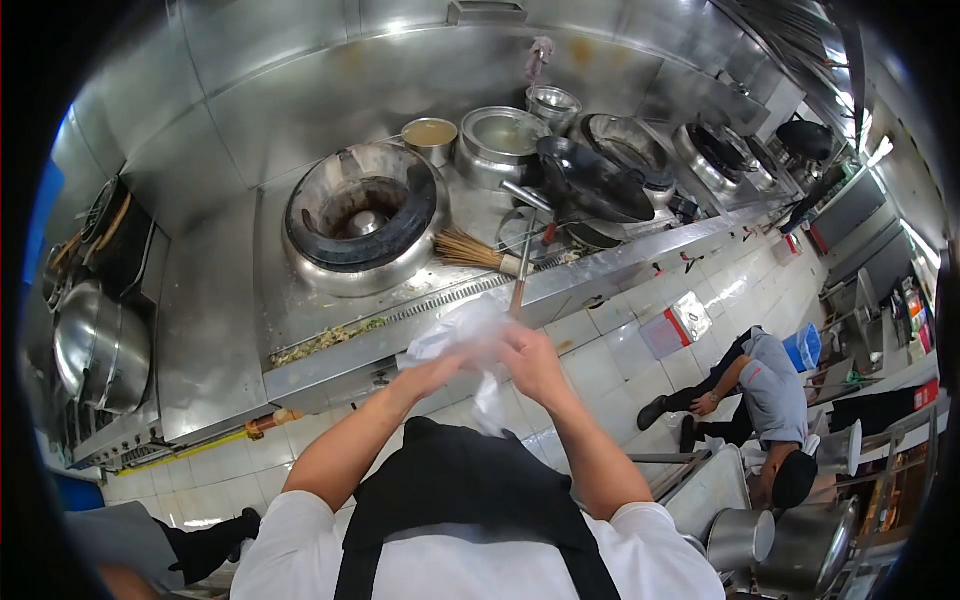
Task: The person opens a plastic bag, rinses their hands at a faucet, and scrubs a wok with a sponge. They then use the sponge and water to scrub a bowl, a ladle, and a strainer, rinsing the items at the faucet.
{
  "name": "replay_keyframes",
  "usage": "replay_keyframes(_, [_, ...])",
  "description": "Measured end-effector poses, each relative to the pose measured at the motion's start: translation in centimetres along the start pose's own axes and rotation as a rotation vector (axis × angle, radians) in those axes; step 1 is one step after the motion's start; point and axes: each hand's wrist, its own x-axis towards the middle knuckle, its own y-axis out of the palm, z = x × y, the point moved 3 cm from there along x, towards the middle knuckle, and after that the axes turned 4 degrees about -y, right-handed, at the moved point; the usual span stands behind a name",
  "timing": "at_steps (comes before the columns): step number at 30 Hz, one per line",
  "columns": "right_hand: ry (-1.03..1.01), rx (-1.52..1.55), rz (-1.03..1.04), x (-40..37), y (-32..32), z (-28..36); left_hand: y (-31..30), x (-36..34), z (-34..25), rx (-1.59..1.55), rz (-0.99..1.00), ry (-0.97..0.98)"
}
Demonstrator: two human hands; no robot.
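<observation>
Both hands are close together in front of my apron, at the front edge of the stove. Between them is a crumpled white cloth, smeared by motion, with one end hanging down. My left hand is closed on its lower left side. My right hand has its fingers bent around the right side. Just beyond the hands, a bamboo wok brush lies on the stove beside a long-handled ladle. A black wok rests tilted behind them.
A large wok burner stands left of centre, food scraps along its front gutter. Metal pots stand behind. Stacked steel bowls are at the left. A person in grey bends at the right; another person's leg shows lower left.
</observation>
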Motion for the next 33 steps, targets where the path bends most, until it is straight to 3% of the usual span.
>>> replay_keyframes(1, [0.003,0.002,0.005,0.0,0.0,0.1,0.1,0.1,-0.1,-0.004,-0.004,-0.003])
replay_keyframes(3, [0.007,-0.021,-0.035,0.3,-0.5,0.1,0.1,0.5,-1.7,0.080,-0.208,-0.155])
replay_keyframes(4, [0.013,-0.017,-0.028,0.3,-0.8,-0.2,0.0,-0.6,-4.3,0.259,-0.208,0.142])
replay_keyframes(5, [0.059,0.011,-0.091,0.2,-1.3,-0.9,-0.5,-0.5,-4.3,0.255,-0.214,0.131])
replay_keyframes(7, [0.130,0.051,-0.173,0.0,-2.5,-2.9,-2.0,-0.5,-3.0,-0.231,-0.358,-0.018])
replay_keyframes(8, [0.156,0.063,-0.193,-0.4,-3.3,-4.0,-2.4,-0.8,-2.8,-0.241,-0.370,-0.038])
replay_keyframes(10, [0.201,0.005,-0.207,-1.3,-4.6,-4.4,-3.6,-1.1,-3.2,-0.697,-0.417,0.089])
replay_keyframes(11, [0.227,-0.064,-0.232,-1.7,-5.4,-4.6,-4.2,-1.4,-3.0,-0.702,-0.429,0.082])
replay_keyframes(15, [0.224,-0.362,-0.263,-3.6,-7.7,-7.4,-7.1,-2.5,-2.2,-1.102,-0.270,0.139])
replay_keyframes(17, [0.371,-0.153,-0.376,-4.7,-8.7,-9.0,-6.9,-3.1,-3.3,-0.890,-0.465,-0.039])
replay_keyframes(18, [0.387,-0.145,-0.404,-4.9,-9.1,-9.5,-7.3,-3.7,-3.5,-0.750,-0.187,-0.051])
replay_keyframes(19, [0.396,-0.147,-0.399,-5.2,-9.3,-10.0,-7.1,-3.4,-3.4,-0.757,-0.190,-0.057])
replay_keyframes(21, [0.418,-0.104,-0.451,-5.3,-9.5,-9.6,-6.5,-2.9,-4.3,-0.067,-0.631,-0.093])
replay_keyframes(22, [0.426,-0.104,-0.454,-5.2,-9.5,-9.2,-5.8,-2.9,-5.0,-0.066,-0.628,-0.101])
replay_keyframes(24, [0.400,-0.558,-0.247,-4.5,-9.2,-7.6,-4.7,-2.9,-6.6,0.209,-0.640,-0.219])
replay_keyframes(25, [0.401,-0.558,-0.250,-4.3,-8.7,-6.8,-4.6,-2.8,-6.7,0.211,-0.637,-0.218])
replay_keyframes(27, [-0.054,-0.659,-0.393,-3.7,-6.6,-2.8,-4.1,-2.6,-6.5,0.227,-0.538,-0.256])
replay_keyframes(29, [-0.190,-0.580,-0.218,-2.2,-4.5,1.5,-3.1,-2.4,-7.3,0.241,-0.455,-0.285])
replay_keyframes(31, [-0.276,-0.776,-0.263,-0.9,-2.0,3.7,-2.4,-2.1,-7.2,0.252,-0.368,-0.314])
replay_keyframes(32, [-0.264,-0.782,-0.270,-0.3,-1.7,3.4,-2.1,-1.9,-7.0,0.354,-0.282,-0.286])
replay_keyframes(33, [-0.157,-0.705,-0.077,0.6,-1.0,2.3,-1.8,-1.8,-6.8,0.455,-0.196,-0.255])
